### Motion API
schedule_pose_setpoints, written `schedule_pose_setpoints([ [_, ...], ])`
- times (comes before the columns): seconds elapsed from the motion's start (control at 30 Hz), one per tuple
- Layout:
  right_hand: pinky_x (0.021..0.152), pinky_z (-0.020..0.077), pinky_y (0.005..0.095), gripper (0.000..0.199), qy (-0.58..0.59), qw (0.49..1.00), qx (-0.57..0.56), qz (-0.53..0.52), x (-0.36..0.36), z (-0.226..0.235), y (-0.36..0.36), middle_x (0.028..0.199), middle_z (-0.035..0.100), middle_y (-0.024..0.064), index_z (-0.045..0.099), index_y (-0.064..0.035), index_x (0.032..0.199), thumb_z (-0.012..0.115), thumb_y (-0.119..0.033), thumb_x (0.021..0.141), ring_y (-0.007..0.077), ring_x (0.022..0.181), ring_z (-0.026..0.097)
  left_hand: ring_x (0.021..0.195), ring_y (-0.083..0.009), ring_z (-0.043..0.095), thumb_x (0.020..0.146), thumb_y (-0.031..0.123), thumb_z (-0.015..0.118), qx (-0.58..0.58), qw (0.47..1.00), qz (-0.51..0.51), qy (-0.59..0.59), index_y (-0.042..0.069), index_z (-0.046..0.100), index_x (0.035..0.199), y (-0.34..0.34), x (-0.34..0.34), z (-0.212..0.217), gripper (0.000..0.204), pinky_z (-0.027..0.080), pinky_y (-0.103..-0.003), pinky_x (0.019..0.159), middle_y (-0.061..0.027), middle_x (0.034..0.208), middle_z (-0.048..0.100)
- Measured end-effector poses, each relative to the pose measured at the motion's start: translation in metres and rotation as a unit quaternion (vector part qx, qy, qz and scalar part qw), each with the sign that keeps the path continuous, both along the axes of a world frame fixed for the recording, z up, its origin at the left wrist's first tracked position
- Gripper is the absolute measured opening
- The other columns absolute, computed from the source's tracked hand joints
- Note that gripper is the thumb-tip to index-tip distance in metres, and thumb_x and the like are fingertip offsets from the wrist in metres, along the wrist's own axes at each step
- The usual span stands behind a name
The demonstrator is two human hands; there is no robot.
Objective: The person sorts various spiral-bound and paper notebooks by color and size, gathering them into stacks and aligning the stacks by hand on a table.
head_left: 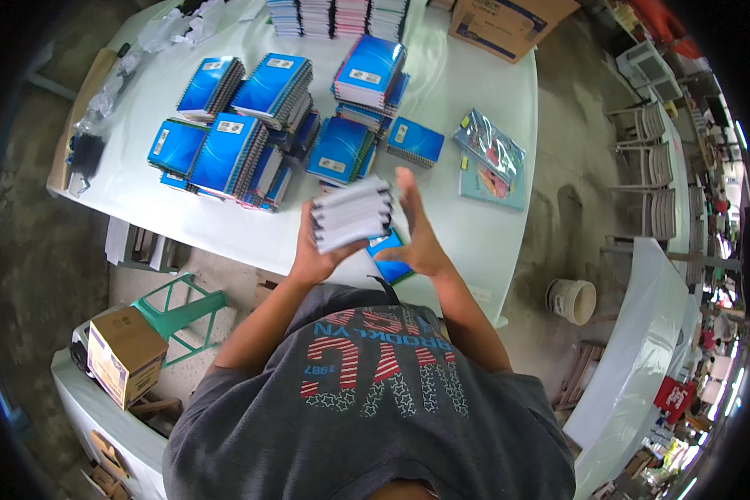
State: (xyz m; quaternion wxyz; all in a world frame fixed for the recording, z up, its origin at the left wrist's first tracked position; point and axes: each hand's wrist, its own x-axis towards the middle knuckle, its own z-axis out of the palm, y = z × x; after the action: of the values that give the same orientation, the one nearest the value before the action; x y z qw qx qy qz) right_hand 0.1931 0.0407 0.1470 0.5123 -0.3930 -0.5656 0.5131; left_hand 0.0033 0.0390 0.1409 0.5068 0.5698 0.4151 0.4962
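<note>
My left hand (315, 262) grips a small stack of spiral notebooks (350, 217), tilted so that their white page edges and dark bindings show. My right hand (422, 237) is open beside the stack, thumb and fingers apart, and seems not to touch it. Partly hidden beneath my hands, a blue notebook (392, 265) lies near the table's front edge. Beyond it stand several piles of blue spiral notebooks (227, 152), with a lower blue pile (415, 142) to the right. Farther right, a notebook in clear plastic (490, 147) overlaps a teal notebook (490, 187).
The notebooks rest on a white table (475, 258). Taller notebook stacks (335, 18) and a cardboard box (508, 25) stand at its far side; crumpled plastic (179, 29) lies far left. A green stool (183, 310) is at lower left, a white bucket (570, 301) on the floor at right.
</note>
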Motion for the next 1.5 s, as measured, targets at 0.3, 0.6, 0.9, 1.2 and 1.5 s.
schedule_pose_setpoints([
  [0.3,0.093,0.0418,0.0322,0.075,-0.067,0.992,-0.076,0.081,-0.048,-0.111,-0.021,0.116,0.05,0.0104,0.035,-0.006,0.124,0.081,-0.006,0.064,0.0196,0.11,0.051,0.101,-0.0245,0.055,0.058,0.017,0.086,-0.019,0.987,0.003,0.159,0.004,0.034,0.119,-0.024,-0.038,-0.111,0.081,0.046,-0.035,0.085,-0.014,0.106,0.052],
  [0.6,0.095,0.0388,0.0328,0.089,-0.101,0.98,-0.14,0.098,-0.063,-0.157,-0.027,0.117,0.047,0.0104,0.031,-0.0088,0.133,0.081,-0.005,0.059,0.0197,0.11,0.047,0.104,-0.0246,0.055,0.055,0.007,0.084,-0.127,0.976,-0.034,0.172,0.009,0.031,0.127,-0.039,-0.059,-0.148,0.09,0.046,-0.036,0.088,-0.0129,0.109,0.053],
  [0.9,0.098,0.0379,0.0331,0.095,-0.086,0.988,-0.129,0.02,-0.076,-0.179,-0.04,0.12,0.045,0.0091,0.03,-0.0065,0.133,0.084,-0.011,0.056,0.0211,0.114,0.045,0.106,-0.0234,0.054,0.058,0.005,0.082,-0.107,0.98,-0.071,0.151,0.008,0.029,0.124,-0.028,-0.063,-0.167,0.085,0.046,-0.035,0.089,-0.0131,0.112,0.051],
  [1.2,0.096,0.04,0.0322,0.089,-0.164,0.972,-0.165,-0.042,-0.086,-0.189,-0.041,0.118,0.05,0.0113,0.032,-0.006,0.131,0.083,-0.011,0.059,0.022,0.111,0.05,0.101,-0.0311,0.057,0.061,0.014,0.082,-0.089,0.964,-0.118,0.219,0.007,0.035,0.118,-0.01,-0.076,-0.187,0.074,0.048,-0.038,0.084,-0.0158,0.108,0.055],
  [1.5,0.094,0.0411,0.0357,0.084,-0.225,0.946,-0.225,-0.058,-0.05,-0.147,-0.045,0.118,0.054,0.012,0.029,-0.0008,0.134,0.078,-0.012,0.068,0.0226,0.109,0.053,0.099,-0.0315,0.06,0.056,0.023,0.085,-0.172,0.942,-0.215,0.194,0.004,0.047,0.109,0.033,-0.062,-0.132,0.068,0.049,-0.037,0.084,-0.0182,0.105,0.061],
])
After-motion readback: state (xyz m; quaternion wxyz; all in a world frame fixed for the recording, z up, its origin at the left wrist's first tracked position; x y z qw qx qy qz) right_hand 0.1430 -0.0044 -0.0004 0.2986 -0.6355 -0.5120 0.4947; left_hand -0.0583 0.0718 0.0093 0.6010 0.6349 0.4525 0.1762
